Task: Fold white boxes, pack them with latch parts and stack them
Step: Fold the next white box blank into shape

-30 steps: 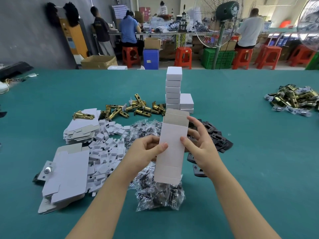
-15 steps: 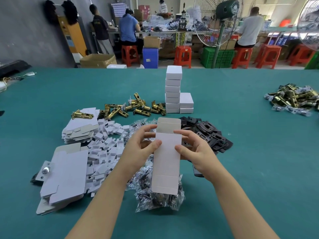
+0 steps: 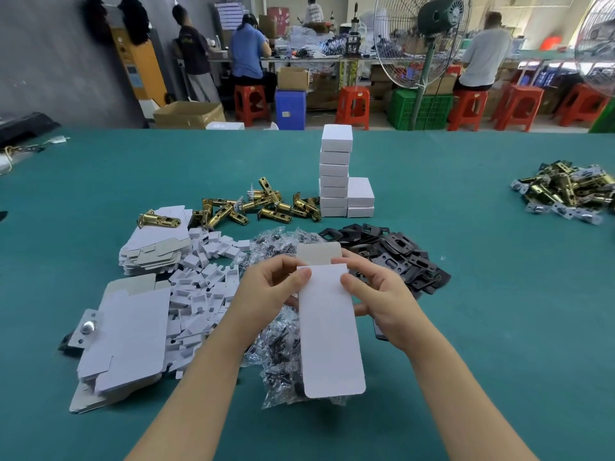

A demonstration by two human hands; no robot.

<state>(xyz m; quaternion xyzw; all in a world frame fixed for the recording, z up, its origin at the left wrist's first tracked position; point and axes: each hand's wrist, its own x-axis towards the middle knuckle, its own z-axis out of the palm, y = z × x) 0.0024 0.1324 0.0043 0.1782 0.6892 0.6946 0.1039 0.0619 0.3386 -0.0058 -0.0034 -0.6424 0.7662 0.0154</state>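
I hold a flat white box blank (image 3: pixel 327 327) upright over the table, its grey top flap raised behind. My left hand (image 3: pixel 273 291) pinches its upper left edge and my right hand (image 3: pixel 376 291) pinches its upper right edge, thumbs on the front face. Beyond them stand a tall stack of folded white boxes (image 3: pixel 334 171) and a lower stack (image 3: pixel 360 197) beside it. Brass latch parts (image 3: pixel 263 204) lie left of the stacks. Black plates (image 3: pixel 399 254) lie to the right behind my right hand. Clear bags of dark screws (image 3: pixel 283 371) lie under the blank.
Flat box blanks (image 3: pixel 126 341) are piled at the left, more (image 3: pixel 156 244) behind them, and small white cardboard inserts (image 3: pixel 206 287) lie between. Another heap of latch parts (image 3: pixel 565 191) sits at the far right on the green table (image 3: pixel 499 327). People work at benches beyond.
Both hands have lowered the blank toward me and slid up to its top edge. The raised top flap now stands nearer my fingers.
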